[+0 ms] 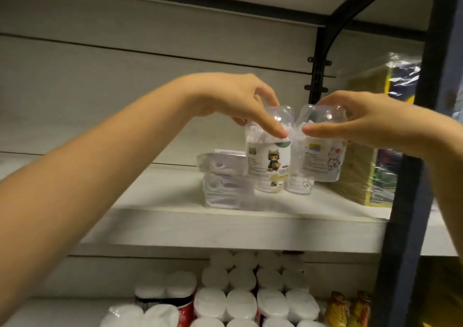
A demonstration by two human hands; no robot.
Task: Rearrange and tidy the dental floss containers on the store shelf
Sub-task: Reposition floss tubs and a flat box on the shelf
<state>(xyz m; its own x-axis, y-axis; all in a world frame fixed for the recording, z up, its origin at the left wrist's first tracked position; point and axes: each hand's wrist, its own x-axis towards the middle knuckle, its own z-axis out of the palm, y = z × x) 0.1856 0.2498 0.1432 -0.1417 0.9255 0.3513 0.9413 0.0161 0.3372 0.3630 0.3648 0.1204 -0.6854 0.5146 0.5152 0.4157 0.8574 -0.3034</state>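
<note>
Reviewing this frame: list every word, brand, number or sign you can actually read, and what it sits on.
None is legible.
Left container, held by the left hand: cat cartoon label, print blurred.
Right container, held by the right hand: white cartoon label, print blurred.
Two lower containers: labels too small.
Red-labelled cans below: lettering cut off, unreadable.
Wrapped packs: no readable text.

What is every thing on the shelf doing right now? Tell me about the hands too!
Left hand: gripping the top of the cat jar.
Right hand: gripping the top of the white-figure jar.
Cat jar: upright, held on a lower jar.
White-figure jar: tilted, lifted, held.
Two lower jars: standing on the shelf.
Flat clear packs: stacked left of the jars.
Wrapped yellow bundle: standing at the right.
Shelf: holding everything.
</note>
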